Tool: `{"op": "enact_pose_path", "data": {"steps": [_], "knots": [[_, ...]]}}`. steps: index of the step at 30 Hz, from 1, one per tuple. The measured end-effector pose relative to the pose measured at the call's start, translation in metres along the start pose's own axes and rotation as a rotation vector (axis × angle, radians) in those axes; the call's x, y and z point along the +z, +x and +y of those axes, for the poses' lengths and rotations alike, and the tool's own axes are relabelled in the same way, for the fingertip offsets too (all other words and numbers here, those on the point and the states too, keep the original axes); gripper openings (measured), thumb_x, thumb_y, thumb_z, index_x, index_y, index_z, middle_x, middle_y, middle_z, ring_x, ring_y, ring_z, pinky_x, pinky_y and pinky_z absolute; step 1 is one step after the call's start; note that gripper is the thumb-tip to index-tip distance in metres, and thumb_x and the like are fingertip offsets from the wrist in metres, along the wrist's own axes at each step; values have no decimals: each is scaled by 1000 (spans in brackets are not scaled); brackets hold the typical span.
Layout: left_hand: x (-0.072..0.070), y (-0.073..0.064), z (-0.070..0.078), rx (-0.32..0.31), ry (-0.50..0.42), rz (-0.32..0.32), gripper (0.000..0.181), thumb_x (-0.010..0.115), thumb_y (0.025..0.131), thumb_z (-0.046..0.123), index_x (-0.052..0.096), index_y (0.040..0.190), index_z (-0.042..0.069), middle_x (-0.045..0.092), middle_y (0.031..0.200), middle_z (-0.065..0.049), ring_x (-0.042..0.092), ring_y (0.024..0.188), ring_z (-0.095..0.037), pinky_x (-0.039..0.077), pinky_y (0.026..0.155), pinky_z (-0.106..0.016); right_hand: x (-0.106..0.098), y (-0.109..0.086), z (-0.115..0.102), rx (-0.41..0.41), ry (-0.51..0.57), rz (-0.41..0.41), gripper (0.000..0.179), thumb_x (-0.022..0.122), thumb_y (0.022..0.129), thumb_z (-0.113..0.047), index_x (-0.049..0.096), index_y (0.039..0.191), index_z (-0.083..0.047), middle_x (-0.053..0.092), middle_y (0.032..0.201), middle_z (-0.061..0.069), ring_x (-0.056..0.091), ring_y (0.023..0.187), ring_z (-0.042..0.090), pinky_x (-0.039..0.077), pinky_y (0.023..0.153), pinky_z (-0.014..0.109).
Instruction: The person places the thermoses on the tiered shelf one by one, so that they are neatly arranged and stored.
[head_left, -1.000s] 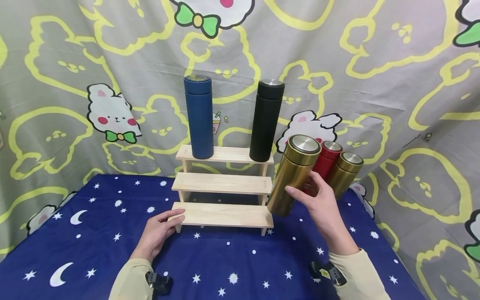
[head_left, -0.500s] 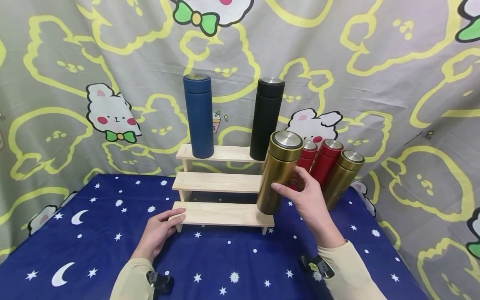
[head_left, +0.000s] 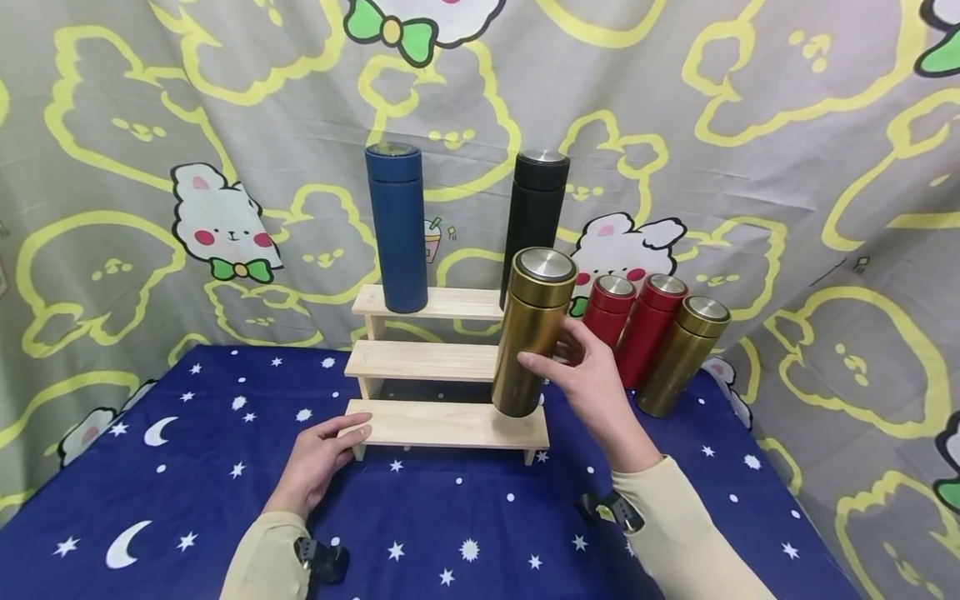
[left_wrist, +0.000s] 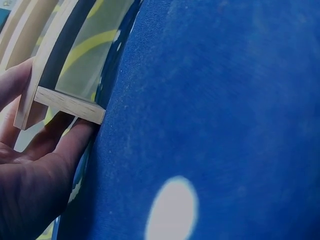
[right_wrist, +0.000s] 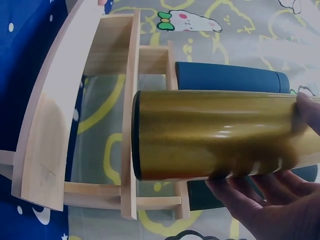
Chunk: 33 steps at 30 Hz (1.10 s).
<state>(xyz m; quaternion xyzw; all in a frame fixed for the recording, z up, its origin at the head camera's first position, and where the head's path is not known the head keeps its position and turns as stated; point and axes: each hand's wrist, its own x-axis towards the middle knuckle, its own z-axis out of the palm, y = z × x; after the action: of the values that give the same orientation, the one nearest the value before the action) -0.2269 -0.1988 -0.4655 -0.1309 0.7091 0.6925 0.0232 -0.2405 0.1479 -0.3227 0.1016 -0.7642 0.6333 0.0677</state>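
Note:
My right hand (head_left: pixel 588 379) grips a gold thermos bottle (head_left: pixel 531 342) round its side, thumb in front. The bottle leans slightly in front of the right part of a three-step wooden display stand (head_left: pixel 427 425); in the right wrist view the gold thermos (right_wrist: pixel 220 135) has its base apart from the steps. With thumb above and fingers below, my left hand (head_left: pixel 318 458) holds the left end of the lowest step (left_wrist: pixel 47 60). On the top step stand a blue thermos (head_left: pixel 397 233) and a black thermos (head_left: pixel 536 208), the latter partly hidden behind the gold one.
Right of the stand, two red thermoses (head_left: pixel 609 310) and another gold thermos (head_left: pixel 681 358) stand close together on the star-patterned blue cloth (head_left: pixel 465 533). A grey curtain (head_left: pixel 787 167) with cartoon prints hangs behind and at the sides.
My right hand has carried the gold thermos leftward, from beside the stand to in front of its right part, uncovering the red thermoses. The left hand has stayed on the stand.

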Motion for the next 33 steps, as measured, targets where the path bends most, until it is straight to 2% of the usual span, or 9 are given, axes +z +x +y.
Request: {"op": "enact_pose_path", "data": {"steps": [6,13,17,23,28,33], "knots": [[-2,0,2,-5,2,0,48,77,87,20,64,128,-1,46,143,-18,60,104,-12,50,90,-29,4,9,-3,-1,19,-30,63,80,84,-23,52,140,-14,55,132,6,54,119,26,44,100,50],[-1,-1,5,-6,12,-1,48,77,87,20,64,128,-1,45,144,-19,60,105,-14,49,94,-34,15,15,-7,-32,49,-53,63,79,84,-20,51,140,-10,56,131,8,54,118,26,45,99,47],[-1,-1,3,-1,-8,3,46,77,87,18,64,127,-2,45,143,-20,60,104,-14,51,91,-31,23,17,-8,-21,61,-65,65,79,85,-20,49,142,-9,54,133,9,53,120,27,44,100,49],[1,0,1,-1,-16,5,48,78,87,18,63,128,-3,44,145,-20,59,110,-20,48,96,-37,33,20,-7,-9,85,-71,64,79,85,-20,50,141,-10,55,132,10,53,120,26,44,100,49],[-2,0,0,5,-9,-5,49,77,87,20,63,129,-2,45,144,-19,60,106,-13,50,92,-31,42,25,-11,-9,61,-81,62,81,83,-26,53,137,-13,53,132,7,52,119,26,45,97,49],[-2,-2,2,8,-14,-11,47,77,87,19,64,128,-2,45,144,-19,60,104,-12,50,89,-28,52,26,-13,-12,118,-116,63,80,83,-23,52,138,-13,54,131,9,55,117,27,47,96,49]]}}
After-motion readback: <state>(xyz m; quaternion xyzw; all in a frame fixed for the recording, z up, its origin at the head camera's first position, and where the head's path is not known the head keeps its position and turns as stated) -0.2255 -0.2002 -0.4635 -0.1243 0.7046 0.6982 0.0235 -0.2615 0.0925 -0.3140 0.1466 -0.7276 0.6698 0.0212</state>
